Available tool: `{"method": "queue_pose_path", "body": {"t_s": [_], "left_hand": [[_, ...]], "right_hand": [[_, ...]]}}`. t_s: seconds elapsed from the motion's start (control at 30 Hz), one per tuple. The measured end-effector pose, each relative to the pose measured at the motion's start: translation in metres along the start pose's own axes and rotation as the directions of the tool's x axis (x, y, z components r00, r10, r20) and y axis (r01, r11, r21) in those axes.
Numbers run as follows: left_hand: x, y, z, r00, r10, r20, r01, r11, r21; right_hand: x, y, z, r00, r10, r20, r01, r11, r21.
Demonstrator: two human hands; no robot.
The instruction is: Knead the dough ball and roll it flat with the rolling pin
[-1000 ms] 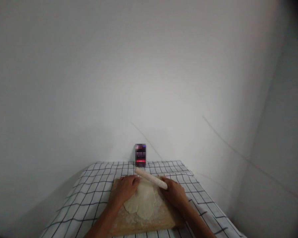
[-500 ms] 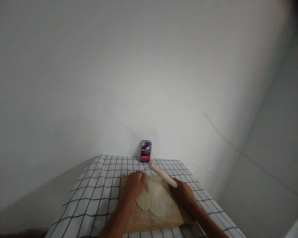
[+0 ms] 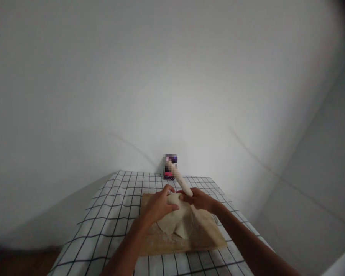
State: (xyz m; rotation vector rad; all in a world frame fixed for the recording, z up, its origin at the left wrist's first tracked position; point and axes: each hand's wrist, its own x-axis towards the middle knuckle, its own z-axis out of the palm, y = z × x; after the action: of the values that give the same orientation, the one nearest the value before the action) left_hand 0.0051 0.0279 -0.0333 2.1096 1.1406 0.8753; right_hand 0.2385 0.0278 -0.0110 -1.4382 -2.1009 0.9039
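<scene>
Two forearms point(image 3: 129, 245) are stretched forward, behind the fingers and over a white cloth point(image 3: 109, 226) with dark lines. On the near side of the fingers, the front part of a wooden board point(image 3: 161, 249) is seen bare, marked with some pale powder. The dough point(image 3: 176, 220) is laid on this board, between and below the hands; its uneven near edge is found nearer than all the fingertips, and its far part is raised into a bulge between them. By the left hand point(image 3: 159, 203) this bulge is touched: the thumb is placed on the near side, the other fingers on the far side, and a wide gap is formed between. Whether the dough is really pinched there cannot be told. By the right hand point(image 3: 199, 198) the rolling pin point(image 3: 184, 184) is held at its nearer end, while the fingertips are placed at the far part of the dough, just beside the left fingers. From these fingers the pin is slanted away, up and to the left. Beyond the fingers, a dark, blurred upright object point(image 3: 169, 176) is seen near the wall point(image 3: 172, 76), partly covered by the pin.
</scene>
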Motion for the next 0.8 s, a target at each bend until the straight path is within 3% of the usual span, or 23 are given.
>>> {"method": "queue_pose_path", "body": {"t_s": [0.07,0.17,0.23,0.33,0.4,0.47,0.53,0.67,0.8], "left_hand": [[0.002,-0.005,-0.005,1.000,-0.004,0.025,0.008,0.991,-0.135],[0.005,-0.009,-0.015,0.997,-0.070,0.040,0.080,0.890,-0.449],[0.004,-0.009,-0.022,0.989,-0.111,0.096,0.147,0.756,-0.638],[-0.002,-0.008,-0.030,0.967,-0.033,0.254,0.243,0.433,-0.868],[-0.006,-0.009,-0.034,0.943,0.069,0.327,0.302,0.238,-0.923],[-0.007,-0.011,-0.037,0.931,0.117,0.345,0.326,0.153,-0.933],[-0.005,-0.015,-0.039,0.929,0.060,0.364,0.345,0.206,-0.916],[0.002,-0.021,-0.035,0.892,-0.198,0.406,0.449,0.494,-0.745],[0.004,-0.022,-0.020,0.942,-0.247,0.228,0.335,0.741,-0.582]], "right_hand": [[0.000,-0.011,-0.003,0.991,-0.003,0.130,-0.017,0.988,0.153],[-0.005,-0.026,-0.010,0.987,-0.091,0.132,0.064,0.979,0.196],[-0.010,-0.036,-0.016,0.987,-0.140,0.075,0.119,0.966,0.231],[-0.017,-0.049,-0.024,0.990,-0.126,-0.068,0.142,0.922,0.361],[-0.018,-0.055,-0.025,0.979,-0.083,-0.187,0.165,0.861,0.482],[-0.014,-0.057,-0.020,0.965,0.016,-0.263,0.143,0.807,0.574],[-0.010,-0.053,-0.008,0.951,0.155,-0.268,0.043,0.790,0.611],[-0.012,-0.031,0.022,0.933,0.279,-0.227,-0.111,0.823,0.558],[-0.024,-0.007,0.031,0.928,0.319,-0.193,-0.212,0.876,0.433]]}}
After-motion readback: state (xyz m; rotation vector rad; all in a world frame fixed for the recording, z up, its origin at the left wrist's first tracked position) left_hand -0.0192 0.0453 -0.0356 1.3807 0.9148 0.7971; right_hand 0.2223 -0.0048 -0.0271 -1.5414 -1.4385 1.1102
